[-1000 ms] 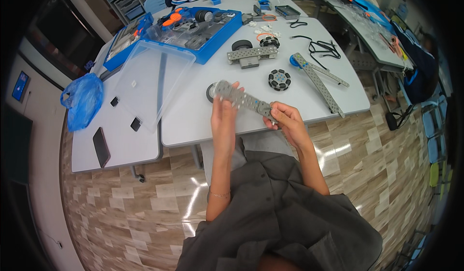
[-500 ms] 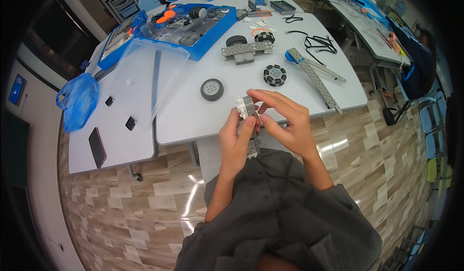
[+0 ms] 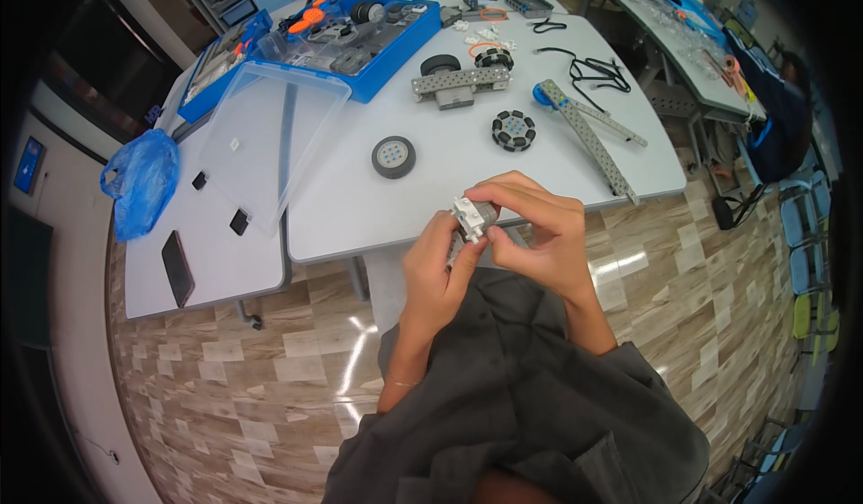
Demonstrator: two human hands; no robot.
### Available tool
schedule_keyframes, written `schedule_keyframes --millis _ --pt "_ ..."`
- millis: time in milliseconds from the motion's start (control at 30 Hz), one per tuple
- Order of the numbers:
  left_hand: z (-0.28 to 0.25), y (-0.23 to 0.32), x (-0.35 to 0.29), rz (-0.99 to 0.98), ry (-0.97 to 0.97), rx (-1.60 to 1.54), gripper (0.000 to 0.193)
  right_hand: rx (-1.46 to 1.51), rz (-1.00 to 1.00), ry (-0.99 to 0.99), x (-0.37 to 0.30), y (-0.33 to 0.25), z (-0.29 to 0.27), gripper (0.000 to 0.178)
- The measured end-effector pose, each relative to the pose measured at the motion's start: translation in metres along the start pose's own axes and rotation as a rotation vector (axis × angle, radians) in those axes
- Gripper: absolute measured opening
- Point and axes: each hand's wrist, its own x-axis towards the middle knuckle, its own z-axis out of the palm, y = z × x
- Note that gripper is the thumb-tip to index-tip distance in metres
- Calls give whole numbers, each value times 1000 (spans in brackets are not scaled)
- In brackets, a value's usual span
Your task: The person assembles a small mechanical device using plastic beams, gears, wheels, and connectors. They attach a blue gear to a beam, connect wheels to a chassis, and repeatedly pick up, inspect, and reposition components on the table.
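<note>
My left hand [image 3: 433, 268] grips a grey motor block [image 3: 486, 214] with a white plastic connector [image 3: 467, 217] on its end, held just off the table's front edge. On the block's other side, my right hand [image 3: 544, 232] pinches it between thumb and fingers. The lower part of the piece is mostly hidden by my hands. Beyond them on the table lie a grey wheel [image 3: 394, 157] and a black omni wheel [image 3: 513, 131]. A grey perforated beam assembly [image 3: 460, 82] with wheels sits farther back.
Long grey beams [image 3: 589, 135] lie at the right, near black cables [image 3: 589, 71]. A blue parts box [image 3: 387, 71] and a clear lid [image 3: 270, 135] stand at the left. A phone [image 3: 178, 268] and a blue plastic bag [image 3: 142, 185] are on the left table [image 3: 229, 275].
The held block has tipped and turned, so the white connector now faces up toward me. Both hands have shifted slightly with it. The beam hanging below it is now mostly hidden.
</note>
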Motion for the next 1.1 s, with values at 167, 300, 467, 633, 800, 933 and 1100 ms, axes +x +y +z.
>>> schedule_keyframes --millis 167,300,467,633,800,933,1100 --pt "10 3 -2 25 34 51 24 71 114 17 -6 -4 -3 42" --pt "17 1 -5 31 73 60 25 36 169 60 -11 -6 -2 40" --pt "27 -4 -10 -11 129 49 30 92 214 132 -18 -6 5 37" --pt "12 3 -9 -8 371 -411 26 217 340 312 -14 10 -11 31" --pt "-8 4 -6 -113 391 -609 33 543 487 133 -23 24 -23 23" --pt "15 -17 4 -409 279 -893 32 835 627 103 -18 46 -1 32" --pt "14 -37 8 -625 213 -1139 36 970 769 138 -16 63 -1 41"
